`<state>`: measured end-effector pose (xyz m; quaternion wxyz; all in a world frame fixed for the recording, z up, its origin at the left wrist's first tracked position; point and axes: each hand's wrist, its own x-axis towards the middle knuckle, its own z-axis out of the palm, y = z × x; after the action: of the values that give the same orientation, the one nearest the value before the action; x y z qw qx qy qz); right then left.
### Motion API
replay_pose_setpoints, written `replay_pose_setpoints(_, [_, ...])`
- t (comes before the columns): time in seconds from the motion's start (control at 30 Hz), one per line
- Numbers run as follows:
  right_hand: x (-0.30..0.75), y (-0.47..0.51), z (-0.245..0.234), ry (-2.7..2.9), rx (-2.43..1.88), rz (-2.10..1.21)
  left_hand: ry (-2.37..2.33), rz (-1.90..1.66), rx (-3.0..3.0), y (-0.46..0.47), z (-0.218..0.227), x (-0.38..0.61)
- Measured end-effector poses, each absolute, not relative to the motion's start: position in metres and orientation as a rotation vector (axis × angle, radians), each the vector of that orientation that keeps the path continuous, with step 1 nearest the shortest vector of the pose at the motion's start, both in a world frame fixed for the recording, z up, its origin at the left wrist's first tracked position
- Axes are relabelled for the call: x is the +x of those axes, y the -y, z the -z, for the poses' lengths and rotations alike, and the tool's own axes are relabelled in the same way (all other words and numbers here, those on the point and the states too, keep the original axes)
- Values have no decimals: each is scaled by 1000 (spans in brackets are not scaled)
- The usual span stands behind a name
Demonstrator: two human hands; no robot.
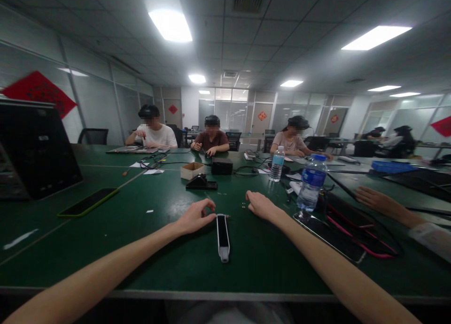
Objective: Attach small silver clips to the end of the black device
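On the green table before me lies a slim white device [223, 237] with a long dark face, its narrow end towards me. My left hand [196, 216] rests just left of its far end. Its thumb and index finger are apart, and nothing shows between them; I cannot tell whether the thumb touches the device. A small thin piece [227, 216] sticks out at the device's far right corner. My right hand [262, 205] is low over the table with loosely bent fingers, holding nothing visible. Beside its fingertips are tiny ring-like parts [243, 205].
Ahead stand an open box [192, 171], a black stand [201, 182] and a black block [221, 165]. Bottles [311, 183], a dark phone [329, 237] and a pouch are at right, near another person's hand [385, 204]. A green-edged phone [88, 203] lies left. Several people sit opposite.
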<state>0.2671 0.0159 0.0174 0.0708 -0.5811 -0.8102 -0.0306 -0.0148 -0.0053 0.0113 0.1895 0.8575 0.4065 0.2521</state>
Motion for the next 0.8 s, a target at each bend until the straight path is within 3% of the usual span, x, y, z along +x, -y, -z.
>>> replay_pose_setpoints(0.2, [255, -8, -16, 2396, -1577, 18, -1152, -976, 2569, 1, -4, -17])
replay_pose_setpoints(0.5, [203, 23, -12, 2127, -910, -668, -912, -994, 3107, 14, -2, -11])
replay_pose_setpoints(0.8, [193, 33, -7, 2003, -728, -913, -753, -1093, 3155, 15, -2, -11])
